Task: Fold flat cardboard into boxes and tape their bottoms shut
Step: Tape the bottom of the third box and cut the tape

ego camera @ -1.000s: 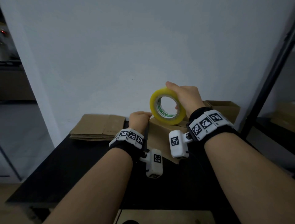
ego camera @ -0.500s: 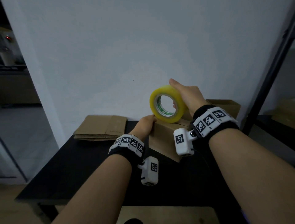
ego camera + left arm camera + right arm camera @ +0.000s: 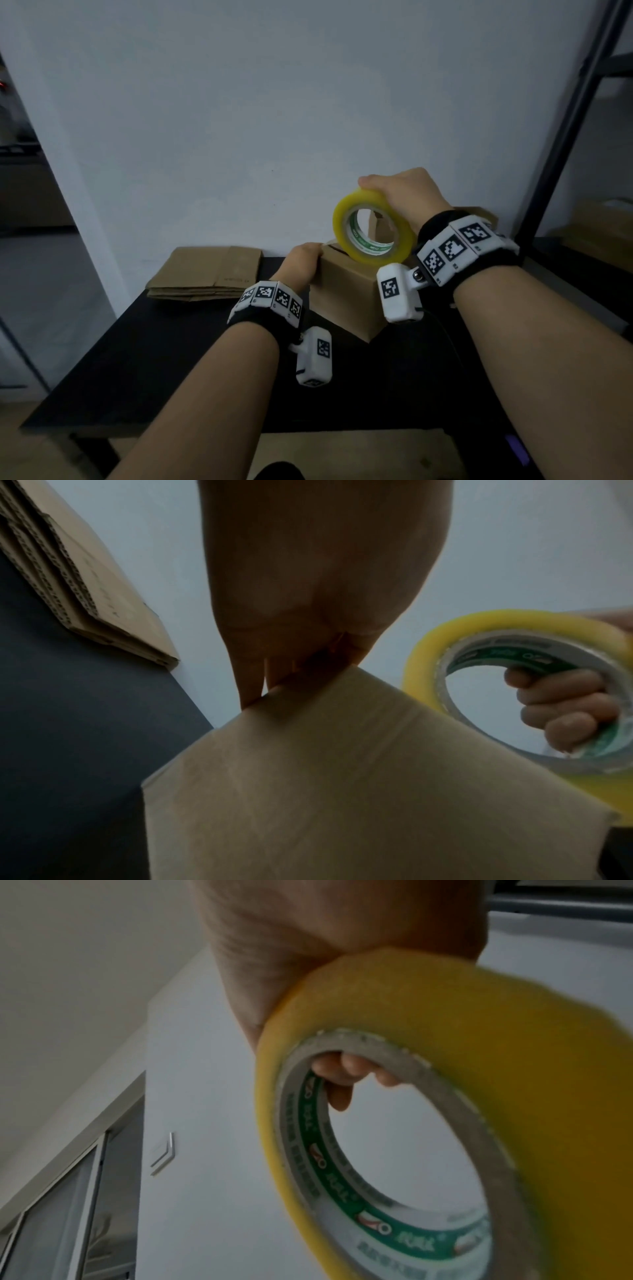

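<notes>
A folded brown cardboard box (image 3: 346, 298) stands on the black table (image 3: 164, 359), a corner towards me. My left hand (image 3: 303, 258) presses on its top left edge, fingers over the rim; from the left wrist the left hand (image 3: 308, 588) meets the box (image 3: 308, 791) at its upper corner. My right hand (image 3: 400, 195) grips a yellow tape roll (image 3: 373, 229) from above, just over the box top. Its fingers (image 3: 342, 1074) curl through the core of the roll (image 3: 479, 1096). The same roll (image 3: 514, 685) shows at the right of the left wrist view.
A stack of flat cardboard (image 3: 205, 274) lies at the table's back left against the white wall. Another open box (image 3: 479, 214) sits behind my right wrist. A dark metal rack post (image 3: 575, 113) rises at the right. The table's near half is bare.
My right hand has shifted its grip to the top of the roll and tipped it lower over the box. The left hand has stayed on the box's top left edge.
</notes>
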The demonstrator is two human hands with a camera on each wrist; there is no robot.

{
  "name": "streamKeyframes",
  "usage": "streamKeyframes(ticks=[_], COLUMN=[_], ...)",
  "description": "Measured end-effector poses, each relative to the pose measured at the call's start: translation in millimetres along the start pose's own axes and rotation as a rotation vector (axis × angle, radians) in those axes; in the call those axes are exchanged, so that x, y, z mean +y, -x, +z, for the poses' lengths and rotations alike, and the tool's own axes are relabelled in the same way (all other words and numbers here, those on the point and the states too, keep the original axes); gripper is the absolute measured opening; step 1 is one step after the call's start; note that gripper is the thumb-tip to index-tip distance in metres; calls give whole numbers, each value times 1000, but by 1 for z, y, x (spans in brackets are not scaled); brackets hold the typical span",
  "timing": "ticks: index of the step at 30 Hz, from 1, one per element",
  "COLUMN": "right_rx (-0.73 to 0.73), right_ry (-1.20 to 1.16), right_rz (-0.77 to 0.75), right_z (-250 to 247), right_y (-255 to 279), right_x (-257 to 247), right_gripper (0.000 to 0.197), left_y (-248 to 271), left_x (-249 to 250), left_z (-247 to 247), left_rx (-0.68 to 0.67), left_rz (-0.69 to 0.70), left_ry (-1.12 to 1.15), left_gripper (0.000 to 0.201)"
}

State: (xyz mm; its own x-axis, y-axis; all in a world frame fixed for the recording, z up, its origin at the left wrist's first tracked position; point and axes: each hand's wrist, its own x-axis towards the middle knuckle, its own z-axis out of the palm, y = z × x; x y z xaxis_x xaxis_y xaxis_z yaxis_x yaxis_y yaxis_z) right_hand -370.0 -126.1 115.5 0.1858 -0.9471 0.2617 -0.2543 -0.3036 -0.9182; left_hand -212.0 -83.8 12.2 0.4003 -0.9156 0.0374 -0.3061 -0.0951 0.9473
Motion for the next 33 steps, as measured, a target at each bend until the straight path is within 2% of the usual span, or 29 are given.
streamKeyframes(ticks=[5, 7, 11, 14, 21, 26, 33], right_rx=[-2, 1, 20, -3, -78, -37, 44], right_ry=[132, 159, 162, 47, -52, -184, -101], right_rz=[-1, -7, -7, 31, 68, 94, 34], right_z=[-1, -2, -2, -7, -18, -22, -32], right_y=[3, 4, 8, 13, 24, 27, 37], right_x=[-10, -10, -6, -6, 7, 12, 5], right_gripper=[43, 41, 53, 49, 59, 52, 39], left_y=[-2, -5, 0, 5, 6, 6, 6], left_x=[2, 3, -1, -1, 1, 2, 8], left_z=[1, 3, 6, 9, 8, 8, 10], left_rx=[-19, -29, 114, 184, 131, 144, 125], left_rz=[4, 46, 307, 466, 445, 431, 375], left_ry=[-2, -58, -328, -474, -615, -700, -869], left_gripper=[37, 39, 39, 37, 37, 37, 41])
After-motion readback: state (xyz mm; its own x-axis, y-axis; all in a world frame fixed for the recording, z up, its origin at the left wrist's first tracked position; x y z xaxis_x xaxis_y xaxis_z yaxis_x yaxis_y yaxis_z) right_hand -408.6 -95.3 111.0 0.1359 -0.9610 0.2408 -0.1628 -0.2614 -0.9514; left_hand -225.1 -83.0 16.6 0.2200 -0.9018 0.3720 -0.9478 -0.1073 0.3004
